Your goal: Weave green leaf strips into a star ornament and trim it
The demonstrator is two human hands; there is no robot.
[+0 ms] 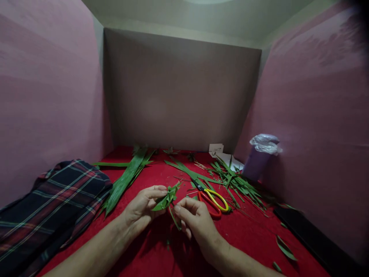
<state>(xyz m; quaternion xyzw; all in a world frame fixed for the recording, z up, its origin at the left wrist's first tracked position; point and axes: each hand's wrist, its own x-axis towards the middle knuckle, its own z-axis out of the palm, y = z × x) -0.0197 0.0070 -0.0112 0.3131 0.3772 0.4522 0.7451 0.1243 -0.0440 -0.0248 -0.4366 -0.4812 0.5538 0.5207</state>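
Honestly, we'd call this partway: the small folded bundle of green leaf is held up near the middle, over the red cloth-covered counter, layers already crossed but one narrow green tail dangling. We see the left hand clamped on the bundle, the right hand apparently pinching that tail. Long, broad green blades lie whole at far left.

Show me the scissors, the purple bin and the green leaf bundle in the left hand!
Scissors (207, 191): head view, on the yellow handle near the blades.
Purple bin (255, 164): head view, on its side wall.
Green leaf bundle (169, 197): head view, on the middle folded leaves.
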